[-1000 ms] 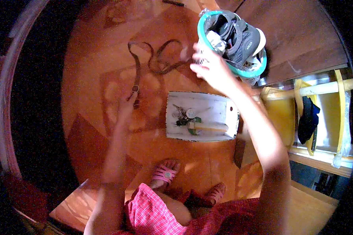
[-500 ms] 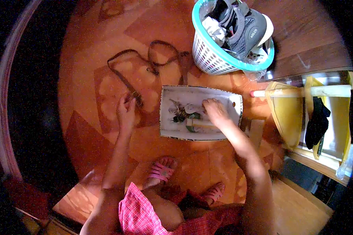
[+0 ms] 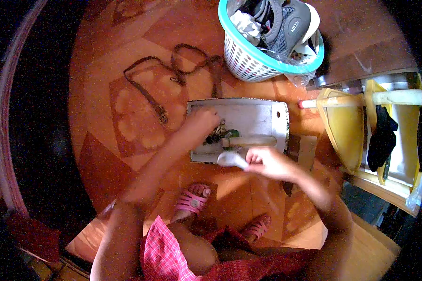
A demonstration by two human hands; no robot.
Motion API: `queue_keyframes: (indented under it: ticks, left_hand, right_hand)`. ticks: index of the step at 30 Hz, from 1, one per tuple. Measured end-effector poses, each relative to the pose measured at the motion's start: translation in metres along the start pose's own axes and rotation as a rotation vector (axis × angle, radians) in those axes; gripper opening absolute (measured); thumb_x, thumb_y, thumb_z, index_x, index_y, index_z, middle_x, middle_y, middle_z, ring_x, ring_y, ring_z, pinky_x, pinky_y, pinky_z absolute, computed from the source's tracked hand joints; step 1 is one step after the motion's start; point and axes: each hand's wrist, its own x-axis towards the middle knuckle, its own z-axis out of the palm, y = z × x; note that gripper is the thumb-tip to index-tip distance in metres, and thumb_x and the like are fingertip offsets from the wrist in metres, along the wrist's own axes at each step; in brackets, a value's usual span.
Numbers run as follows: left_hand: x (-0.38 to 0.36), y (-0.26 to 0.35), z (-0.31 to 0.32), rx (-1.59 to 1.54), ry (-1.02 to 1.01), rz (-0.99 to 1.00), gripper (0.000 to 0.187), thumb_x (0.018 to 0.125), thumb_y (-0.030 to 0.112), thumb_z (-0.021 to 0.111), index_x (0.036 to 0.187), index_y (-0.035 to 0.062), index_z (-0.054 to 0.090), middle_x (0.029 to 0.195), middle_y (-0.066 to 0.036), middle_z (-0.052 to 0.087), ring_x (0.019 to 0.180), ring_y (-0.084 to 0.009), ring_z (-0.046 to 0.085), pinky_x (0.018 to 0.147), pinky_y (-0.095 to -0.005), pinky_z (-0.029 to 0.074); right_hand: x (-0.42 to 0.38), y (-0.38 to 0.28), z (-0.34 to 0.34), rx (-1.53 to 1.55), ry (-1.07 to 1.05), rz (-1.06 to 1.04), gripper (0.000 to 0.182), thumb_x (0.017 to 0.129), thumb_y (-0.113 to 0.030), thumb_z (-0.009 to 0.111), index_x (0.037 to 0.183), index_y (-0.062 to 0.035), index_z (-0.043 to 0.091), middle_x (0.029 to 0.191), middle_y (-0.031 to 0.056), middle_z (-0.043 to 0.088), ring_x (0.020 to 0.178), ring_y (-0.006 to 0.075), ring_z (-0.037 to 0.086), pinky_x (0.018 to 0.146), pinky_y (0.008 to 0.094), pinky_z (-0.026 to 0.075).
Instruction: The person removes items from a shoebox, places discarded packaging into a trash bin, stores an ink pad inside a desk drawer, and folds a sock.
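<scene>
My right hand (image 3: 269, 164) is closed around a white spoon-shaped thing (image 3: 232, 159), held just over the near edge of a shallow white box (image 3: 253, 112) on the floor. My left hand (image 3: 204, 122) is above the left end of the box, beside a small dark, tangled bundle (image 3: 215, 134); blur hides what its fingers do. Inside the box there also lies a pale, bar-like piece (image 3: 251, 142), with something green (image 3: 231, 134) by it. Left of the box, a thin brown belt (image 3: 147, 99) with a buckle lies loosely looped on the floor.
Behind the box stands a white basket with a turquoise rim (image 3: 251, 44), holding a grey shoe (image 3: 290, 28) and plastic wrap. At the right is an open rack with yellow panels (image 3: 344, 131) and a black cloth item (image 3: 382, 145). My feet in pink sandals (image 3: 192, 201) are close in front.
My right hand has come out of the box toward me with the white spoon-shaped thing. My left hand has left the belt's buckle and moved right, over the box.
</scene>
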Motion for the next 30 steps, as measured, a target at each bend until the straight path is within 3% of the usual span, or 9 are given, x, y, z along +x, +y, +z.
queue_keyframes:
  ticks: [1, 4, 11, 17, 19, 20, 21, 25, 30]
  left_hand:
    - [0.007, 0.004, 0.003, 0.094, -0.171, 0.008, 0.016, 0.072, 0.005, 0.052, 0.083, 0.0029, 0.064, 0.084, -0.017, 0.062, 0.08, -0.0321, 0.062, 0.067, -0.0394, 0.051]
    - [0.018, 0.005, 0.022, 0.209, -0.196, -0.01, 0.012, 0.07, 0.007, 0.054, 0.073, 0.0045, 0.065, 0.076, -0.018, 0.062, 0.072, -0.0333, 0.062, 0.063, -0.0412, 0.051]
    - [0.016, -0.014, 0.053, 0.083, -0.101, -0.079, 0.011, 0.07, 0.007, 0.055, 0.072, 0.0037, 0.064, 0.076, -0.019, 0.062, 0.071, -0.0334, 0.063, 0.062, -0.0426, 0.051]
    - [-0.004, -0.007, 0.006, -0.066, -0.162, -0.158, 0.012, 0.076, 0.003, 0.051, 0.086, -0.0013, 0.057, 0.077, -0.02, 0.061, 0.076, -0.0307, 0.063, 0.066, -0.0403, 0.051]
    - [-0.017, 0.0, -0.029, -0.639, 0.143, -0.212, 0.015, 0.085, 0.007, 0.047, 0.098, 0.0005, 0.051, 0.1, -0.015, 0.059, 0.095, -0.0256, 0.059, 0.083, -0.0371, 0.047]
    - [-0.021, 0.002, -0.037, -0.637, 0.147, -0.211, 0.015, 0.085, 0.007, 0.047, 0.098, 0.0005, 0.051, 0.1, -0.015, 0.059, 0.095, -0.0256, 0.059, 0.083, -0.0371, 0.047]
    - [-0.025, 0.004, -0.044, -0.974, 0.279, -0.204, 0.012, 0.087, 0.008, 0.044, 0.097, 0.0024, 0.049, 0.104, -0.016, 0.058, 0.098, -0.0253, 0.058, 0.086, -0.0365, 0.045]
    - [-0.033, 0.0, -0.054, -1.863, 0.473, -0.185, 0.013, 0.094, 0.015, 0.039, 0.102, 0.0069, 0.044, 0.123, -0.018, 0.048, 0.112, -0.027, 0.05, 0.097, -0.0383, 0.039]
    - [-0.039, 0.001, -0.061, -2.079, 0.486, -0.214, 0.014, 0.093, 0.018, 0.04, 0.1, 0.0062, 0.045, 0.123, -0.018, 0.048, 0.109, -0.0256, 0.053, 0.096, -0.0393, 0.042]
  right_hand:
    - [-0.007, 0.005, 0.009, -0.06, -0.063, -0.058, 0.012, 0.08, -0.011, 0.065, 0.08, -0.0038, 0.055, 0.067, 0.0043, 0.059, 0.062, 0.0126, 0.058, 0.057, 0.0283, 0.046]
    - [-0.017, 0.038, 0.041, -0.347, -0.098, -0.012, 0.017, 0.077, -0.018, 0.064, 0.079, -0.0022, 0.057, 0.07, 0.0157, 0.059, 0.066, 0.0327, 0.059, 0.06, 0.0393, 0.048]
    - [-0.022, 0.099, 0.069, -0.298, -0.023, 0.161, 0.014, 0.076, -0.014, 0.062, 0.077, -0.0001, 0.06, 0.074, 0.0201, 0.061, 0.07, 0.0353, 0.061, 0.062, 0.0432, 0.048]
    - [0.004, 0.008, 0.037, -0.29, -0.172, -0.044, 0.017, 0.079, -0.018, 0.062, 0.083, -0.0015, 0.062, 0.077, 0.0182, 0.063, 0.07, 0.034, 0.061, 0.064, 0.0401, 0.05]
    - [0.021, -0.021, 0.023, -0.002, -0.016, 0.039, 0.017, 0.081, -0.019, 0.061, 0.085, -0.0024, 0.061, 0.078, 0.0164, 0.064, 0.069, 0.032, 0.062, 0.064, 0.039, 0.05]
    - [0.033, -0.014, 0.022, -0.154, 0.119, -0.047, 0.015, 0.081, -0.017, 0.06, 0.086, -0.0025, 0.061, 0.079, 0.0155, 0.064, 0.07, 0.0301, 0.063, 0.064, 0.0386, 0.05]
    - [0.045, -0.003, 0.022, -0.309, 0.257, -0.143, 0.014, 0.081, -0.015, 0.059, 0.088, -0.0027, 0.061, 0.081, 0.0146, 0.064, 0.071, 0.0283, 0.063, 0.064, 0.0382, 0.05]
    - [0.105, 0.05, 0.052, -0.641, 0.311, -0.114, 0.016, 0.074, -0.011, 0.061, 0.088, -0.0063, 0.063, 0.096, 0.0139, 0.059, 0.088, 0.0286, 0.059, 0.072, 0.0375, 0.049]
    - [0.146, 0.065, 0.071, -0.982, 0.277, 0.055, 0.019, 0.071, -0.015, 0.062, 0.089, -0.009, 0.064, 0.103, 0.0141, 0.056, 0.093, 0.0309, 0.056, 0.078, 0.0378, 0.046]
